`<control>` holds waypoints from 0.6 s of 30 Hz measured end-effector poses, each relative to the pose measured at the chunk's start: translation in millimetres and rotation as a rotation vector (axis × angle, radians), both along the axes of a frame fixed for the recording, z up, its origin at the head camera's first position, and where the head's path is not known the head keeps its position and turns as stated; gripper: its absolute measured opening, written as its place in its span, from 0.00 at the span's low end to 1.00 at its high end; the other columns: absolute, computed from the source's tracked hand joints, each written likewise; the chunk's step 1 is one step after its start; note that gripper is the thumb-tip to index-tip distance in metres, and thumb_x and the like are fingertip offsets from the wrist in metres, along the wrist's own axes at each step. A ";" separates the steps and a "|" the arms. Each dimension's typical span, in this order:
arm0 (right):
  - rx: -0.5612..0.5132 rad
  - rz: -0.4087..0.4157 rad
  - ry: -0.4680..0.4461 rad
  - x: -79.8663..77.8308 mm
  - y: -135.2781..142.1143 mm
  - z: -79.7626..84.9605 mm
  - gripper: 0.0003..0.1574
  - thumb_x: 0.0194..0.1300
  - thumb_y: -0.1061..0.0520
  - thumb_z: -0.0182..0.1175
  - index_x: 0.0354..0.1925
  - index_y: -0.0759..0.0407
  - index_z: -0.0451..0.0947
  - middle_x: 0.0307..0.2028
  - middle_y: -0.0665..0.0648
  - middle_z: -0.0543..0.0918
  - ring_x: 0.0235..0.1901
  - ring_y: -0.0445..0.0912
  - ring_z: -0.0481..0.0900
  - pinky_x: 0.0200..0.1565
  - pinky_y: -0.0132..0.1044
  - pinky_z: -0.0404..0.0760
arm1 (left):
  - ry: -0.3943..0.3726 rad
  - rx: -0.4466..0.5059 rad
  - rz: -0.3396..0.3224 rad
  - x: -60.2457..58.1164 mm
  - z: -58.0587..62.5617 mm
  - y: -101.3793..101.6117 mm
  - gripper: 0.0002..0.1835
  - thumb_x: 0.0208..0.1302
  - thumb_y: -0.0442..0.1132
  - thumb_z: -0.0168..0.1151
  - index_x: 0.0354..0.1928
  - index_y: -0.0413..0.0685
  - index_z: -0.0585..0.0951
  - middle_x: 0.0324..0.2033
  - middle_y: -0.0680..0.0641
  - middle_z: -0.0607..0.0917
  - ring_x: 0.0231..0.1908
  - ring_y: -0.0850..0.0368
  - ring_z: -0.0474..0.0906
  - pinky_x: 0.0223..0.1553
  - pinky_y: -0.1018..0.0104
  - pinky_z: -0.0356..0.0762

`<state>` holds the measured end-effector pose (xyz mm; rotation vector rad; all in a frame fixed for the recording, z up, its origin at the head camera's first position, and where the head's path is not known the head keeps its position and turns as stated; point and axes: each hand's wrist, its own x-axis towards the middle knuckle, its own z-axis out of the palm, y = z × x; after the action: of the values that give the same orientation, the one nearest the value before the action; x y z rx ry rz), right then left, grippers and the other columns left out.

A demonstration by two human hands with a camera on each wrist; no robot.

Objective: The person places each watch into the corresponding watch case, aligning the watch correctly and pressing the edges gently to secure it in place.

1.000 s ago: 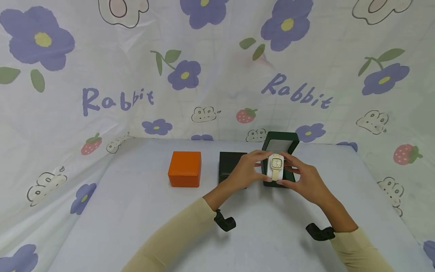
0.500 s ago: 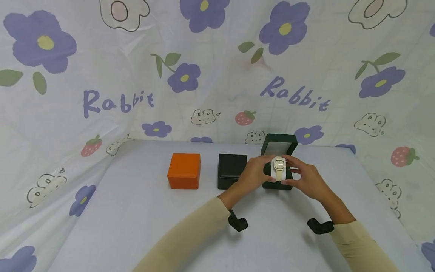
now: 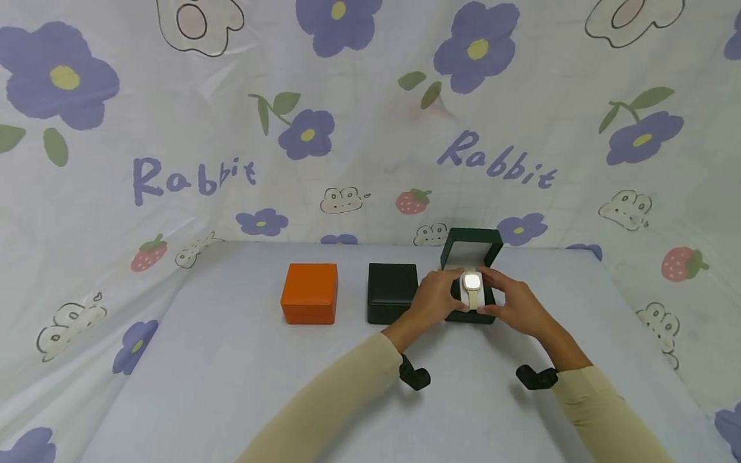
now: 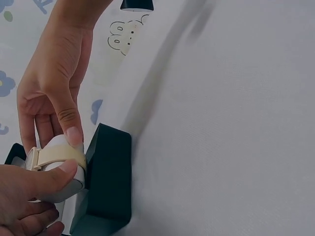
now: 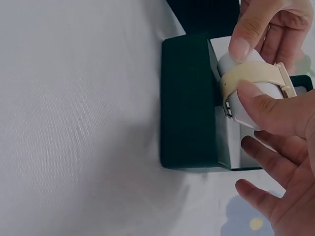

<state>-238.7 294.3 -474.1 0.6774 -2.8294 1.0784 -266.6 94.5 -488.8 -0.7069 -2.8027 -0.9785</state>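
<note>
A cream-strapped watch (image 3: 472, 286) is wrapped round a white cushion (image 5: 261, 98), and its face glares white in the head view. From the left, my left hand (image 3: 435, 297) pinches the cushion, its thumb on the strap side in the left wrist view. My right hand (image 3: 517, 302) grips the other side with thumb and fingers. Beneath the cushion is a dark green watch box (image 5: 189, 103), its lid (image 3: 472, 239) raised at the back. Both wrist views have the cushion at the box's mouth, tilted; how deep it sits is hidden by the hands.
A black box (image 3: 392, 289) stands closed just left of the green one, partly behind my left hand. Farther left is a closed orange box (image 3: 309, 292). Behind them a flower-printed white sheet (image 3: 370, 148) rises from the back of the white table (image 3: 231, 360).
My left hand and forearm have shifted right a little, and both hands have lowered the watch and cushion slightly toward the box. The view has also drifted slightly.
</note>
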 end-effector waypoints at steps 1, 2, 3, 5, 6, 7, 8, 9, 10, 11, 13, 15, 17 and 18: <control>-0.001 0.003 -0.005 -1.0 0.2 -0.7 0.52 0.57 0.68 0.74 0.74 0.69 0.60 0.67 0.72 0.71 0.65 0.68 0.71 0.65 0.67 0.67 | 0.001 -0.006 0.006 -0.5 -0.5 0.8 0.43 0.48 0.44 0.83 0.68 0.47 0.77 0.62 0.50 0.81 0.60 0.56 0.79 0.58 0.66 0.79; -0.004 0.005 -0.013 -2.0 0.2 -1.4 0.51 0.57 0.68 0.73 0.74 0.69 0.60 0.68 0.72 0.71 0.66 0.68 0.70 0.66 0.67 0.66 | -0.001 -0.013 0.012 -1.1 -0.9 1.4 0.43 0.48 0.44 0.83 0.68 0.48 0.77 0.62 0.50 0.82 0.60 0.55 0.79 0.58 0.65 0.79; -0.005 0.005 -0.021 -3.0 0.3 -2.2 0.51 0.58 0.68 0.73 0.74 0.69 0.60 0.68 0.72 0.70 0.66 0.67 0.70 0.66 0.66 0.66 | -0.004 -0.019 0.016 -1.7 -1.5 2.3 0.43 0.48 0.44 0.83 0.69 0.48 0.77 0.61 0.50 0.82 0.60 0.55 0.79 0.58 0.65 0.79; -0.004 0.002 -0.043 -5.0 0.6 -3.4 0.51 0.59 0.68 0.72 0.74 0.69 0.59 0.70 0.72 0.69 0.68 0.67 0.68 0.67 0.65 0.65 | -0.011 -0.031 0.018 -3.4 -2.5 4.1 0.43 0.48 0.44 0.83 0.69 0.48 0.77 0.62 0.50 0.82 0.60 0.55 0.79 0.58 0.64 0.79; -0.003 0.000 -0.054 -5.8 0.8 -4.0 0.51 0.59 0.68 0.72 0.75 0.69 0.58 0.70 0.72 0.68 0.68 0.67 0.68 0.68 0.65 0.65 | -0.013 -0.038 0.019 -4.4 -3.1 4.9 0.43 0.48 0.44 0.83 0.69 0.48 0.77 0.62 0.50 0.82 0.60 0.55 0.79 0.58 0.64 0.80; -0.002 -0.001 -0.063 -6.4 1.0 -4.3 0.51 0.59 0.68 0.72 0.75 0.69 0.58 0.70 0.72 0.67 0.68 0.67 0.67 0.68 0.65 0.64 | -0.015 -0.046 0.019 -5.4 -3.5 5.7 0.43 0.48 0.44 0.83 0.68 0.48 0.77 0.62 0.50 0.82 0.59 0.55 0.79 0.57 0.64 0.80; -0.001 -0.002 -0.069 -7.2 1.3 -4.8 0.51 0.60 0.68 0.72 0.75 0.69 0.58 0.70 0.72 0.67 0.69 0.67 0.67 0.68 0.65 0.64 | -0.018 -0.056 0.021 -6.3 -3.8 6.6 0.42 0.48 0.44 0.83 0.68 0.48 0.77 0.62 0.50 0.82 0.59 0.55 0.79 0.57 0.65 0.80; 0.004 -0.004 -0.072 -7.9 1.8 -5.6 0.51 0.60 0.68 0.72 0.75 0.69 0.58 0.70 0.72 0.67 0.69 0.67 0.67 0.68 0.65 0.64 | -0.018 -0.064 0.022 -7.4 -4.0 7.6 0.42 0.48 0.44 0.83 0.68 0.48 0.77 0.61 0.51 0.82 0.59 0.55 0.80 0.57 0.65 0.80; 0.009 -0.005 -0.075 -8.7 2.1 -6.3 0.51 0.60 0.67 0.72 0.75 0.69 0.58 0.70 0.72 0.67 0.69 0.67 0.66 0.68 0.65 0.64 | -0.021 -0.073 0.024 -8.2 -4.2 8.3 0.42 0.48 0.44 0.83 0.68 0.48 0.77 0.61 0.51 0.82 0.59 0.55 0.80 0.57 0.65 0.80; 0.014 -0.007 -0.077 -9.7 2.5 -7.2 0.51 0.60 0.67 0.72 0.75 0.69 0.58 0.70 0.72 0.67 0.69 0.68 0.66 0.67 0.65 0.65 | -0.025 -0.084 0.029 -9.0 -4.5 9.0 0.42 0.49 0.45 0.83 0.68 0.49 0.77 0.61 0.51 0.82 0.59 0.55 0.80 0.56 0.65 0.80; 0.023 -0.009 -0.082 -11.9 3.2 -9.6 0.51 0.60 0.66 0.72 0.75 0.69 0.58 0.70 0.72 0.68 0.68 0.68 0.66 0.67 0.66 0.66 | -0.038 -0.105 0.044 -10.1 -4.8 10.2 0.42 0.48 0.45 0.83 0.68 0.51 0.77 0.61 0.52 0.82 0.58 0.55 0.80 0.54 0.65 0.81; 0.033 -0.013 -0.091 -14.3 4.0 -12.4 0.51 0.60 0.65 0.73 0.75 0.68 0.59 0.70 0.71 0.68 0.68 0.68 0.66 0.67 0.65 0.66 | -0.051 -0.120 0.056 -10.7 -5.1 11.5 0.42 0.48 0.46 0.83 0.68 0.52 0.77 0.61 0.53 0.82 0.58 0.55 0.80 0.52 0.64 0.82; 0.040 -0.015 -0.100 -16.8 3.8 -14.1 0.51 0.60 0.65 0.73 0.75 0.68 0.59 0.70 0.71 0.68 0.69 0.68 0.66 0.66 0.65 0.67 | -0.056 -0.136 0.065 -10.9 -4.7 11.7 0.42 0.48 0.46 0.83 0.68 0.53 0.77 0.61 0.54 0.82 0.57 0.55 0.80 0.51 0.64 0.83; 0.041 -0.014 -0.104 -17.8 3.8 -14.7 0.51 0.60 0.65 0.73 0.75 0.68 0.59 0.70 0.71 0.68 0.69 0.68 0.66 0.66 0.65 0.67 | -0.055 -0.140 0.068 -10.9 -4.4 11.8 0.42 0.48 0.46 0.83 0.68 0.53 0.78 0.60 0.54 0.83 0.57 0.55 0.81 0.50 0.64 0.83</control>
<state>-256.4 298.1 -488.7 0.6205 -2.9467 1.0869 -277.5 106.3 -493.2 -0.6036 -2.9449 -0.8096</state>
